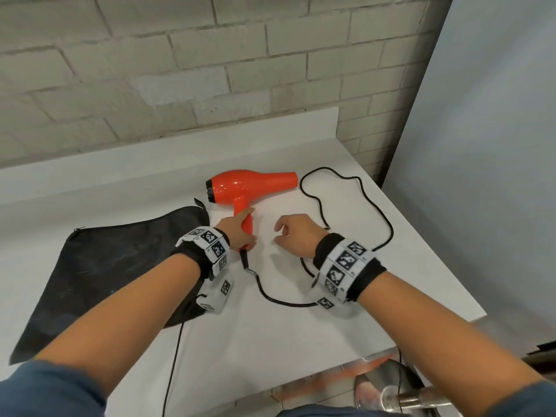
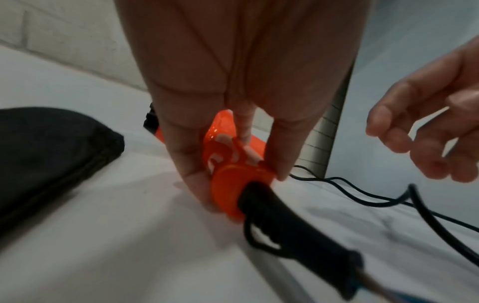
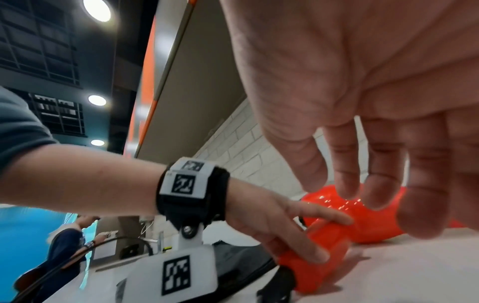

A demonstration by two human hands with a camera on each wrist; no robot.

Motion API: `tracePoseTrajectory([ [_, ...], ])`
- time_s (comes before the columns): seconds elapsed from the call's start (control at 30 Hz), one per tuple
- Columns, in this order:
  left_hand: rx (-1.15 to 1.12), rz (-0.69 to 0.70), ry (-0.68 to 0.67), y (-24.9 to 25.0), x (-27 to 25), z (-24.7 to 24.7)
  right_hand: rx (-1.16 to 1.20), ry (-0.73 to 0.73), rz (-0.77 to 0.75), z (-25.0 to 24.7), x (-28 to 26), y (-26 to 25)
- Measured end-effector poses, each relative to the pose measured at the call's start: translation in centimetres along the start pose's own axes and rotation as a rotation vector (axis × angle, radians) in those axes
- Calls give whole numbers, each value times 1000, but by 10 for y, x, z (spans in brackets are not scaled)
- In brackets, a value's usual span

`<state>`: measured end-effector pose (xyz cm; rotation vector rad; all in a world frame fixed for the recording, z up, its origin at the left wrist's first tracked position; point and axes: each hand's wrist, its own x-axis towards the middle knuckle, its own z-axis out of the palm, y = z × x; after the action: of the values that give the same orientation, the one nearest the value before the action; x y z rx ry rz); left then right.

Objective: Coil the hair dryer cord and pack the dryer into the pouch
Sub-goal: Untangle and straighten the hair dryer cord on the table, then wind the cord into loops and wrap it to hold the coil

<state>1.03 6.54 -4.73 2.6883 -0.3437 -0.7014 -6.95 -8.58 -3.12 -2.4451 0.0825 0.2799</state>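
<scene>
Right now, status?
Left hand grips dryer handle; right hand open, empty. Cord uncoiled across counter. Pouch flat, left side.

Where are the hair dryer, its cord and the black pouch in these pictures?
hair dryer (image 1: 240,185): head view, on the orange body.
cord (image 1: 319,203): head view, on the black loop right of the nozzle.
pouch (image 1: 114,266): head view, on the flat middle of the black fabric.

We reach both forearms forward, a marker-printed band on each wrist. Our left hand (image 1: 237,228) lies along the dryer handle (image 1: 247,224), fingers and thumb closing a grip on its 2 sides. Our right hand (image 1: 296,234) hovers just beside it, palm down, fingers loosely curled and holding nothing.
</scene>
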Motion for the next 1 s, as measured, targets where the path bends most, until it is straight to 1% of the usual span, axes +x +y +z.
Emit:
tracePoseTrajectory([
  [0.1,-61,1,22,7,2,-2,4,-59,20,16,5,-15],
  [0.17,-155,32,32,15,1,-3,22,-61,37,22,5,-21],
  [0.2,-266,41,26,18,1,-3,27,-44,42,22,4,-23],
  [0.27,-540,45,-35,26,-2,-5,1,0,52,19,3,-25],
  [0.3,-621,61,-58,28,-2,-7,-10,32,56,15,2,-25],
  [0.33,-643,89,-73,30,-4,-8,-10,74,60,10,1,-25],
  [0.4,-547,155,-59,32,-8,-8,-3,145,61,-4,-2,-25],
  [0.43,-437,184,-8,32,-9,-7,-15,159,45,-11,-4,-26],
  [0.5,-230,244,162,33,-8,-3,-55,158,6,-26,-10,-31],
  [0.57,-214,341,293,39,-11,-2,-90,160,-14,-42,-13,-36],
  [0.63,-276,456,333,48,-14,-8,-130,204,-24,-55,-16,-39],
  [0.67,-297,482,343,53,-17,-12,-171,260,-43,-60,-17,-41],
  [0.7,-306,469,356,56,-19,-17,-222,349,-91,-62,-20,-42],
  [0.73,-310,446,382,60,-21,-22,-244,472,-192,-64,-26,-46],
  [0.77,-301,411,413,61,-20,-26,-207,589,-338,-63,-33,-50],
  [0.8,-279,381,437,61,-19,-30,-144,642,-481,-62,-40,-55],
  [0.83,-272,362,445,60,-19,-34,-86,609,-575,-59,-47,-58],
  [0.87,-312,360,438,59,-19,-36,-36,523,-594,-54,-51,-59],
  [0.9,-400,368,420,58,-20,-38,2,406,-539,-50,-52,-57],
  [0.93,-497,373,392,57,-20,-40,-10,275,-442,-46,-52,-53],
  [0.97,-559,374,366,56,-21,-41,-53,175,-343,-42,-49,-48],
  [1.0,-582,376,340,56,-23,-41,-93,125,-257,-39,-44,-43],
])
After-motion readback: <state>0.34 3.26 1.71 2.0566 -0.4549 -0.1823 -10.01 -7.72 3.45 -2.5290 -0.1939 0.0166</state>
